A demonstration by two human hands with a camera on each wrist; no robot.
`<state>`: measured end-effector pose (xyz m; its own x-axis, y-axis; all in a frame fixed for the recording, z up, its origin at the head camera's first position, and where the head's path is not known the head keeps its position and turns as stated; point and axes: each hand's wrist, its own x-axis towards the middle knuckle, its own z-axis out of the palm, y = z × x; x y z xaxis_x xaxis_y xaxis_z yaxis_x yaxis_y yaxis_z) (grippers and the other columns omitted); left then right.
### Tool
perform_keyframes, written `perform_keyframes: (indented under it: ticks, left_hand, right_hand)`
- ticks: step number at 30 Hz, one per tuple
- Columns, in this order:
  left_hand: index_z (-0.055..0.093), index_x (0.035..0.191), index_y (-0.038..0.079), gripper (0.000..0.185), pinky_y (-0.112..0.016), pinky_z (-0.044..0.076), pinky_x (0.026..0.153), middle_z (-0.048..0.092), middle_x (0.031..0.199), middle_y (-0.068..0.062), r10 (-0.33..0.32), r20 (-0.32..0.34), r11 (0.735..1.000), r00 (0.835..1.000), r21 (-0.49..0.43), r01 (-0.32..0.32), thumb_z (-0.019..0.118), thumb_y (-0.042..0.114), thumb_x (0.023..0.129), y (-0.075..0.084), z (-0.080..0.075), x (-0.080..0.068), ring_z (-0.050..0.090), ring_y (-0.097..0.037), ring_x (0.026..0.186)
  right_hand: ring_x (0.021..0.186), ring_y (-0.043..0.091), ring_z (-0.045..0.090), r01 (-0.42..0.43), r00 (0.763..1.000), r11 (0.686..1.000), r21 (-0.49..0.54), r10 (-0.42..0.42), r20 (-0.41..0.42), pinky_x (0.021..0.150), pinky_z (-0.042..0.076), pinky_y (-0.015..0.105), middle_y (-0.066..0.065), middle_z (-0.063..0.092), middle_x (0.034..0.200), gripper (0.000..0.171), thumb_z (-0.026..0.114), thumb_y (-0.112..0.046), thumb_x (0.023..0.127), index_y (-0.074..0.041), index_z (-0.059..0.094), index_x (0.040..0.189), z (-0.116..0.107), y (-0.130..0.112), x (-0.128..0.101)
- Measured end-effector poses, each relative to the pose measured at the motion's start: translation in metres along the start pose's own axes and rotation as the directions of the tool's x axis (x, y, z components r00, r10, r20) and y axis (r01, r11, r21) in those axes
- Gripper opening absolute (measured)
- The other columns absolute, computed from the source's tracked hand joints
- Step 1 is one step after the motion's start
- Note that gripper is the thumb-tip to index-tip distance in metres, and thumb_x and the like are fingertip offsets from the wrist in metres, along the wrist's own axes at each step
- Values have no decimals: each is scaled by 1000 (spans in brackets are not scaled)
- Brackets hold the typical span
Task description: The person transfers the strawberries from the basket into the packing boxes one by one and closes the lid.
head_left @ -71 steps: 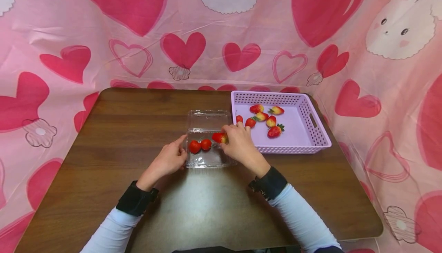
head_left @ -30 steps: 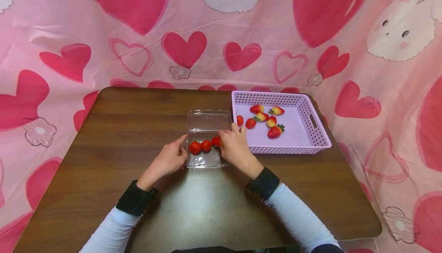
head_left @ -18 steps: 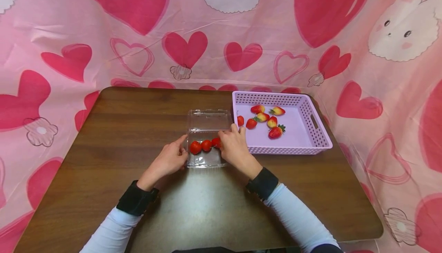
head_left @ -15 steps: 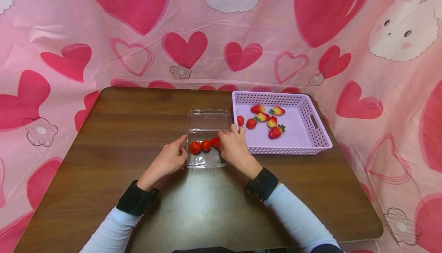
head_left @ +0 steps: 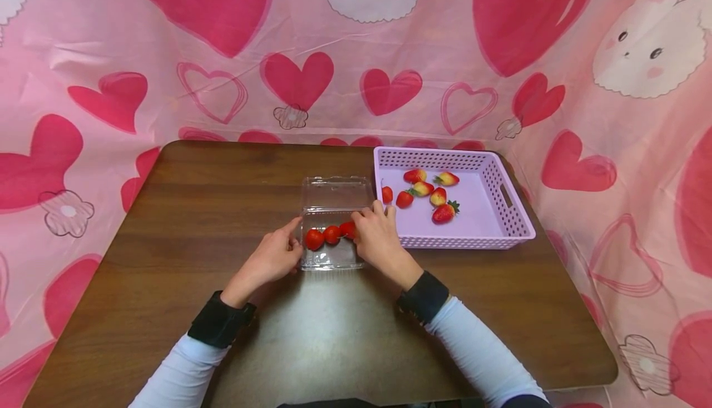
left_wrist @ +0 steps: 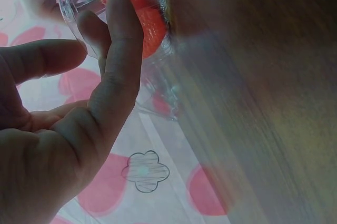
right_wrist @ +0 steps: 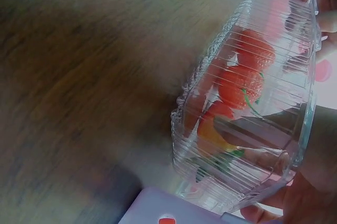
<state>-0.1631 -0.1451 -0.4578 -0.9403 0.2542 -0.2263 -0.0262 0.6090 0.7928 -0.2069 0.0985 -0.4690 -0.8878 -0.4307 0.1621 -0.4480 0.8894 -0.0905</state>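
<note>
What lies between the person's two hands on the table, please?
The head view shows the clear plastic box between the left hand and the right hand, with three strawberries in a row inside it.

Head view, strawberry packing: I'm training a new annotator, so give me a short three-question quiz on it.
1. True or false: the lavender basket stands to the right of the clear clamshell box.
2. How many strawberries lie in the box: A two, B three, C five?
3. Which hand's fingers are at the strawberry at the right end of the row?

Key
1. True.
2. B: three in a row, the leftmost here.
3. The right hand; the left hand touches the box's left edge.
</note>
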Motion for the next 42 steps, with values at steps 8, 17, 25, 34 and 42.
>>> perform_keyframes:
  ticks: [8,17,25,34,42]
  left_hand:
    - [27,165,0,71,-34,50,57,59,84,-11,3,-5,1000,1000,0,-3,58,3,101,1,0,0,60,-23,61]
    - [27,165,0,71,-34,50,57,59,83,-11,1,-2,1000,1000,2,-1,58,3,101,3,0,-1,60,-23,61]
    - [26,165,-1,70,-33,49,57,59,83,-11,9,3,1000,1000,7,-9,57,2,102,4,1,-1,60,-22,61]
    - [27,164,-1,70,-34,50,58,59,84,-11,12,1,1000,1000,7,-12,58,2,102,3,2,-2,59,-22,61]
    - [28,164,-2,70,-34,49,57,59,82,-10,16,2,1000,1000,8,-16,57,2,101,3,1,-2,59,-22,60]
  right_hand:
    - [104,29,47,-8,1000,1000,19,8,8,91,32,50,11,70,107,43,91,-20,79,-8,76,117,-1,1,-1]
    - [110,28,47,11,1000,991,135,-9,-14,90,33,50,8,69,112,45,91,-21,78,-12,77,121,-5,4,-2]
    - [105,26,50,18,999,965,262,-4,-53,91,35,48,6,71,111,31,87,-22,85,-14,78,113,-13,5,-4]
    - [96,24,52,-14,997,948,318,37,-68,86,36,45,5,75,103,19,81,-20,91,-11,79,108,-18,7,-6]
    - [95,25,55,-17,994,944,330,51,-95,84,37,45,6,74,102,19,81,-18,92,-9,79,108,-23,12,-5]
